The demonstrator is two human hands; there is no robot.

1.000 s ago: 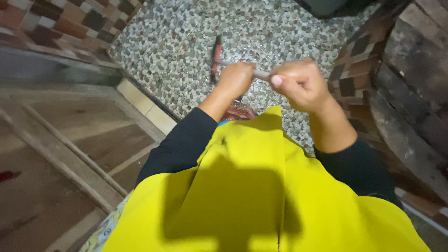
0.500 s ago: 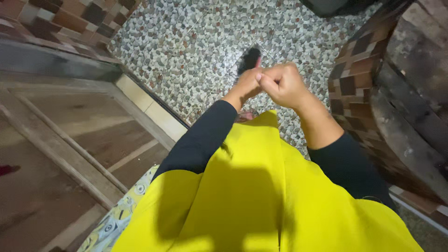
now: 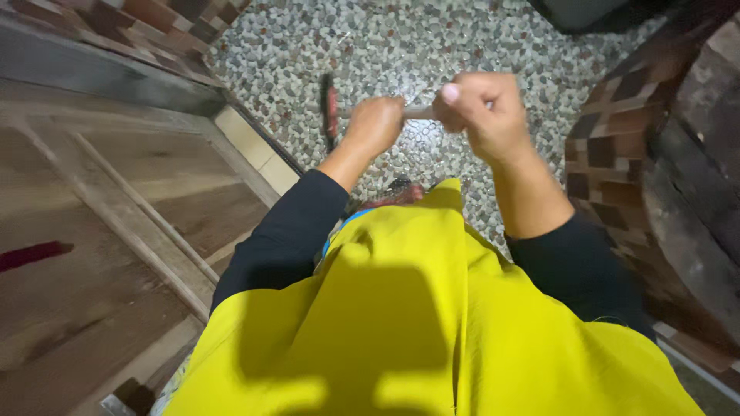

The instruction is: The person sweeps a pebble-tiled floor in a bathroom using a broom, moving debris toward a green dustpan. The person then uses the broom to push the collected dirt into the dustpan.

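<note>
Both of my hands grip the thin pale handle (image 3: 420, 112) of a long-handled brush. My left hand (image 3: 375, 125) holds it lower down, my right hand (image 3: 484, 113) higher up, thumb raised. The red-and-black brush head (image 3: 330, 108) rests on the pebble floor (image 3: 401, 54) to the left of my left hand. My arms wear black sleeves, and a yellow garment (image 3: 416, 323) fills the lower part of the view.
A wooden door or panel (image 3: 100, 231) lies along the left with a pale tiled threshold (image 3: 254, 150). A wall of brown mosaic tiles (image 3: 617, 131) and rough stone stands at the right. A dark object (image 3: 578, 11) sits at the top edge.
The brush head swung from straight ahead of my hands back to the left, and my hands moved apart along the handle again.
</note>
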